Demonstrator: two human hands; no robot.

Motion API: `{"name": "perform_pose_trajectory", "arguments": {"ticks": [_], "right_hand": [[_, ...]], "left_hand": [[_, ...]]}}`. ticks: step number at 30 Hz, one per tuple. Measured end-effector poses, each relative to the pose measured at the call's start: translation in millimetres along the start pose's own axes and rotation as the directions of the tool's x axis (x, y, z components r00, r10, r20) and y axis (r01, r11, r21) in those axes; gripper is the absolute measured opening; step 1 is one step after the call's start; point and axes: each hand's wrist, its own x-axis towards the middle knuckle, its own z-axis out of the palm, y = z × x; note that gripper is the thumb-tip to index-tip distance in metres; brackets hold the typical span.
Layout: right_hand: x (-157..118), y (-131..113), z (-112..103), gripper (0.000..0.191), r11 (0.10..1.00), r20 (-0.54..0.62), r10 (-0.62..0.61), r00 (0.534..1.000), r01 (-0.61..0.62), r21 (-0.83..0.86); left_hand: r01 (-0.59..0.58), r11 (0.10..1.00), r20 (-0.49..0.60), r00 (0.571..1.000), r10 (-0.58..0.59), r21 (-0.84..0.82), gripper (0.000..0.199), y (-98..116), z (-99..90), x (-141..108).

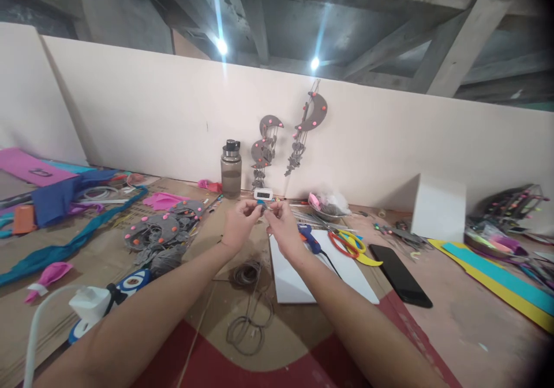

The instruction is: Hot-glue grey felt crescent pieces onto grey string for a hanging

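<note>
My left hand [240,222] and right hand [282,226] meet over cardboard [203,272], fingertips pinched on a small grey piece [264,207], too small to identify. Below lies coiled grey cord [246,273]; to the right, a white board [296,287] and blue glue gun [310,239]. Behind: pale partition [151,99], hanging crescent mobiles [319,115], concrete ceiling [289,33], two lit lamps [222,46].

Both the left forearm [160,313] and right forearm [346,313] are bare, broad nearest the body, tapering smoothly forward; the left hand [239,225] and right hand [283,229] are bare too, slim-fingered.
</note>
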Motion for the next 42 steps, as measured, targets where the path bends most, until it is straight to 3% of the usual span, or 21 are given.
{"name": "perform_pose_trajectory", "arguments": {"ticks": [3,7,19,34,42], "right_hand": [[1,0,-11,0.015,0.978,-0.011,-0.122,0.992,0.118,-0.172],[4,3,-22,0.013,0.944,-0.025,-0.21,0.977,0.196,-0.265],[3,3,-23,0.012,0.913,-0.06,-0.259,0.964,0.224,-0.34],[8,11,-25,0.016,0.934,-0.067,-0.198,0.978,0.167,-0.315],[13,18,-24,0.016,0.994,-0.051,-0.068,0.996,0.064,-0.086]], "left_hand": [[0.14,0.979,0.034,0.99,-0.137,-0.15,0.026,-7,3.0,-1],[0.262,0.918,0.115,0.965,-0.238,-0.298,0.033,-16,6.3,-4],[0.303,0.871,0.097,0.953,-0.289,-0.387,0.038,-10,10.2,-9],[0.339,0.851,0.091,0.939,-0.331,-0.401,0.035,-9,11.0,-11],[0.342,0.87,0.089,0.939,-0.333,-0.354,0.037,-8,11.4,-12]]}}
